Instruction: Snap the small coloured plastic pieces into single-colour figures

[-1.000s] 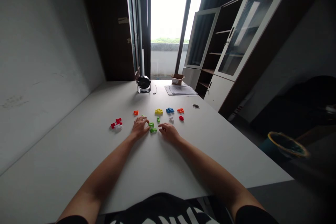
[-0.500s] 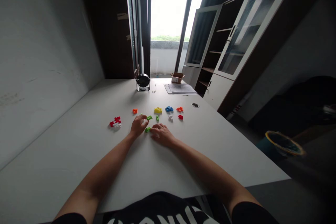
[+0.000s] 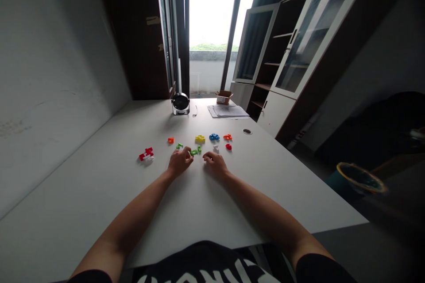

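We note a green piece [image 3: 194,152] between the hands, at our left hand's [image 3: 179,161] fingertips; grip, we cannot tell. Right hand [image 3: 215,163]: loosely curled, nothing seen held. Beyond, yellow [image 3: 199,139] and blue clusters [image 3: 214,137] look grouped; two green bits [image 3: 179,146] lie apart.

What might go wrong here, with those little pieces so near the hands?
The green piece at the fingertips of the left hand could bump the narrow green piece close beside it. The right hand might brush the white piece, which lies just beyond its knuckles.
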`<action>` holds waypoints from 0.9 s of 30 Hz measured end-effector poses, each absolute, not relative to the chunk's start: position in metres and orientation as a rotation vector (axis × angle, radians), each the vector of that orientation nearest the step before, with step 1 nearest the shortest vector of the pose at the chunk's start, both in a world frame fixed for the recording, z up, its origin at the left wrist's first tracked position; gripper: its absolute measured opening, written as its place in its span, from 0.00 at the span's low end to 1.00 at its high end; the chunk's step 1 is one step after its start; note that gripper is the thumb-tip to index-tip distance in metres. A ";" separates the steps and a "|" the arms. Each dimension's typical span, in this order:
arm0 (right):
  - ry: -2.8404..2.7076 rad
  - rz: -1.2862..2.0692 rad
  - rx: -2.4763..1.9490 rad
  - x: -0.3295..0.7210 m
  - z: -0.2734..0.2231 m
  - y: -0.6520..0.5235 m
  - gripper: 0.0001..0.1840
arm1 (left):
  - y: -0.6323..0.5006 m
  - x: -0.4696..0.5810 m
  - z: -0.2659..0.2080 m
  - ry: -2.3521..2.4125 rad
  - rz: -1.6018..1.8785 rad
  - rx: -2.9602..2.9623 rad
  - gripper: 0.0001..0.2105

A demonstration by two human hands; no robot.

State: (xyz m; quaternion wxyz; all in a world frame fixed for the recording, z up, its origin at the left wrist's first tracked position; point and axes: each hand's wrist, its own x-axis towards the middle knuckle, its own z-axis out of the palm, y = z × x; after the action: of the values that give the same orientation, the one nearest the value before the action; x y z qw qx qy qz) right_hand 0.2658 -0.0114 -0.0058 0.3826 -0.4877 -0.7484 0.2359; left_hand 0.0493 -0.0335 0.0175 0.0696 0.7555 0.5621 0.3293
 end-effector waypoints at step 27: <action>-1.748 0.970 -0.860 0.259 -0.005 -0.017 0.16 | -0.024 0.061 -0.003 1.113 1.109 1.795 0.13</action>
State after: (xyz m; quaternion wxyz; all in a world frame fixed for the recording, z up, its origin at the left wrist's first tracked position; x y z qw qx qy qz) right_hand 0.2591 -0.0167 -0.0045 0.4640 -0.3498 -0.7116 0.3949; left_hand 0.0609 -0.0245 -0.0025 0.3691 0.6995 0.4336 0.4319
